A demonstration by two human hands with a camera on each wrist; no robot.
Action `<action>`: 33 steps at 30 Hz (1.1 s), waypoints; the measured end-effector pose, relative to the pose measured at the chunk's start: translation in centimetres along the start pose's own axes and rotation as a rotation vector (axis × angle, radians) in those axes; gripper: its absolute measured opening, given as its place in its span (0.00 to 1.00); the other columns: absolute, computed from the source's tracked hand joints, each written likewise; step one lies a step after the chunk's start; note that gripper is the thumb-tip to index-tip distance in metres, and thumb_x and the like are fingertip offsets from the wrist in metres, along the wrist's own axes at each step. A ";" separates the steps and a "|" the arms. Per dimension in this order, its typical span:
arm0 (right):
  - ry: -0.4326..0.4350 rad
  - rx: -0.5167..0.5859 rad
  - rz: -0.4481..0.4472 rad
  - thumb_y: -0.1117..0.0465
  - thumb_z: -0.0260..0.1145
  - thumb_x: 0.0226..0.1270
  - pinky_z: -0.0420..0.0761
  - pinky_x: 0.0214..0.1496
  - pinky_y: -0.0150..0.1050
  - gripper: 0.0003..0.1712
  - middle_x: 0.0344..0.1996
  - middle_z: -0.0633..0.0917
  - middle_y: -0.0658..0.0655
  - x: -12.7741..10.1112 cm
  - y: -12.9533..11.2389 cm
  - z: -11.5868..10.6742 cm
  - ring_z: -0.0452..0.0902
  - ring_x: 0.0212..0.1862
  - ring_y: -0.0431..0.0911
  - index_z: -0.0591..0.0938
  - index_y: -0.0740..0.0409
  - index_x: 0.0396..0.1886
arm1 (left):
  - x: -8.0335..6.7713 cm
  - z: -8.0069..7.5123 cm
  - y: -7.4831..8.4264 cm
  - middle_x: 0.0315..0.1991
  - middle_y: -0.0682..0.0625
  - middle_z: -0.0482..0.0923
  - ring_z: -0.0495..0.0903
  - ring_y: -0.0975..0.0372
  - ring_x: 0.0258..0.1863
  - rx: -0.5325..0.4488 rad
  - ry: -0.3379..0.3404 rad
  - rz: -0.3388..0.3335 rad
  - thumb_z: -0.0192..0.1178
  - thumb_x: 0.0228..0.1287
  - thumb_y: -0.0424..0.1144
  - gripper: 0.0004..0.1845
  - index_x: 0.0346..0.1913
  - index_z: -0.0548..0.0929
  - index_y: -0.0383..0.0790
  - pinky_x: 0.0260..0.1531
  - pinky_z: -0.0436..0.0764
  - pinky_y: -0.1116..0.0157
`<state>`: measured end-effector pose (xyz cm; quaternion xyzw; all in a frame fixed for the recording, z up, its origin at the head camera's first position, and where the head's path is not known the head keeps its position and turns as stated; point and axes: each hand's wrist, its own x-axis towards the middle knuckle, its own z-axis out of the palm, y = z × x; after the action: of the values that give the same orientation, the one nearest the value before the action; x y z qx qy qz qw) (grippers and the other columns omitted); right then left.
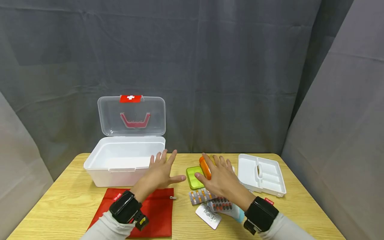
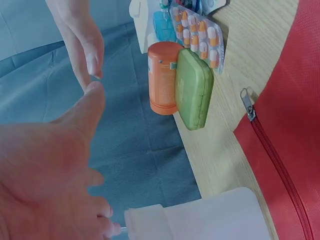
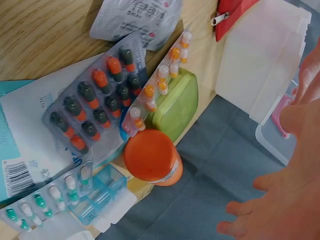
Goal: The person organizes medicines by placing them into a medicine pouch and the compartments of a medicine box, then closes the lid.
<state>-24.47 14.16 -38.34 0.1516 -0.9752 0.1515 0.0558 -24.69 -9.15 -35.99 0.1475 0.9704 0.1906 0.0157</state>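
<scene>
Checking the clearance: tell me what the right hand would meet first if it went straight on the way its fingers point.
Probably the orange bottle, just under the right hand's fingertips; past it is only grey curtain. Depth is unclear, so it may pass above.

Bystanders on the wooden table (image 1: 75,200)

Open white first-aid box (image 1: 124,161), white divided tray (image 1: 261,175), red zip pouch (image 1: 156,210), grey curtain (image 1: 210,66) behind.

I wear pale grey long sleeves (image 1: 105,230) at the lower edge of the head view, with a bulky black wrist unit on each arm, the left one (image 1: 125,206) at lower left carrying a small yellow tag, the right one (image 1: 261,215) at lower right a red tab.
</scene>
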 end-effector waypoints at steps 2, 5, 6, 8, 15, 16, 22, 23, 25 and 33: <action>0.005 -0.002 -0.014 0.31 0.54 0.72 0.47 0.77 0.70 0.46 0.75 0.64 0.71 0.1 -0.1 0.1 0.55 0.76 0.71 0.57 0.46 0.82 | -0.1 0.0 0.1 0.78 0.28 0.51 0.50 0.34 0.78 -0.013 0.018 0.013 0.69 0.60 0.60 0.53 0.80 0.55 0.38 0.76 0.45 0.38; 0.005 -0.006 -0.027 0.29 0.53 0.71 0.49 0.76 0.70 0.48 0.74 0.65 0.70 0.1 -0.5 0.4 0.57 0.75 0.70 0.56 0.48 0.82 | -0.1 0.1 0.4 0.77 0.28 0.54 0.53 0.34 0.77 -0.040 0.038 0.039 0.69 0.62 0.57 0.51 0.79 0.57 0.35 0.76 0.49 0.38; 0.006 -0.002 -0.028 0.29 0.53 0.71 0.50 0.76 0.70 0.48 0.74 0.65 0.71 0.1 -0.6 0.5 0.58 0.75 0.70 0.57 0.49 0.81 | 0.0 0.2 0.5 0.76 0.28 0.56 0.55 0.34 0.76 -0.048 0.041 0.047 0.69 0.62 0.56 0.50 0.78 0.58 0.33 0.75 0.51 0.39; 0.018 0.009 -0.036 0.30 0.54 0.71 0.53 0.75 0.69 0.48 0.72 0.68 0.71 0.1 -0.8 0.8 0.62 0.73 0.69 0.59 0.54 0.80 | 0.1 0.3 0.8 0.74 0.29 0.61 0.61 0.37 0.75 -0.062 0.046 0.066 0.68 0.64 0.53 0.46 0.76 0.61 0.31 0.74 0.58 0.41; 0.137 0.027 -0.118 0.39 0.62 0.71 0.67 0.68 0.60 0.40 0.58 0.83 0.67 0.2 -1.5 1.7 0.80 0.61 0.62 0.72 0.65 0.69 | 0.2 0.6 1.3 0.55 0.33 0.83 0.84 0.43 0.53 -0.027 0.056 0.109 0.67 0.67 0.46 0.33 0.68 0.73 0.29 0.57 0.81 0.48; 0.146 0.032 -0.128 0.40 0.63 0.71 0.69 0.66 0.59 0.39 0.56 0.85 0.66 0.2 -1.6 1.9 0.82 0.58 0.61 0.73 0.65 0.68 | 0.2 0.7 1.2 0.54 0.34 0.84 0.85 0.44 0.51 -0.016 0.049 0.106 0.67 0.67 0.45 0.32 0.67 0.74 0.29 0.56 0.82 0.48; 0.191 0.097 -0.180 0.48 0.67 0.70 0.85 0.41 0.45 0.26 0.39 0.89 0.59 -0.2 -2.1 2.8 0.88 0.37 0.52 0.80 0.61 0.58 | -0.1 1.7 0.4 0.52 0.34 0.84 0.84 0.43 0.54 0.015 -0.020 0.071 0.66 0.66 0.40 0.25 0.60 0.78 0.27 0.58 0.80 0.48; 0.192 0.110 -0.184 0.49 0.67 0.70 0.85 0.36 0.43 0.25 0.38 0.89 0.58 -0.3 -2.2 2.9 0.87 0.35 0.50 0.80 0.61 0.57 | -0.1 2.0 0.2 0.53 0.34 0.84 0.83 0.43 0.54 0.017 -0.033 0.064 0.66 0.66 0.39 0.24 0.59 0.79 0.26 0.59 0.79 0.48; 0.187 0.134 -0.193 0.49 0.68 0.70 0.84 0.33 0.41 0.23 0.36 0.89 0.58 -0.5 -2.3 3.3 0.87 0.32 0.49 0.81 0.61 0.55 | -0.1 2.6 -0.4 0.49 0.35 0.85 0.84 0.44 0.51 0.025 -0.043 0.062 0.65 0.65 0.37 0.21 0.56 0.80 0.25 0.56 0.80 0.49; 0.083 0.254 -0.147 0.50 0.67 0.70 0.84 0.34 0.39 0.23 0.34 0.89 0.58 -1.0 -2.9 4.8 0.87 0.34 0.47 0.82 0.63 0.54 | -0.3 4.8 -2.6 0.24 0.47 0.74 0.73 0.55 0.27 0.066 -0.058 0.031 0.64 0.59 0.28 0.03 0.34 0.80 0.32 0.32 0.77 0.58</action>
<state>-22.93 10.31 -42.27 0.2221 -0.9312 0.2754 0.0874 -24.72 -9.78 -41.42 0.1687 0.9728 0.1544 0.0359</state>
